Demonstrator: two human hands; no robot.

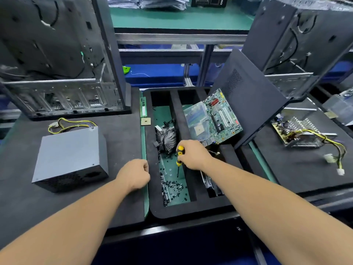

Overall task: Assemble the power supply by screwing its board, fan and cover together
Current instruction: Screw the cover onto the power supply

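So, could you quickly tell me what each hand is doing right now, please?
Left hand: curled into a fist, apparently holding nothing.
Right hand: gripping the yellow-and-black screwdriver over the tray of screws.

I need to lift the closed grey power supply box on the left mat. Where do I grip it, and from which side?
Probably take the power supply box from above, gripping its two plain side walls. The top is flat and bare, and the near face is vented mesh. Keep off the far end, where the yellow cable bundle comes out. The left hand is nearest and looks free.
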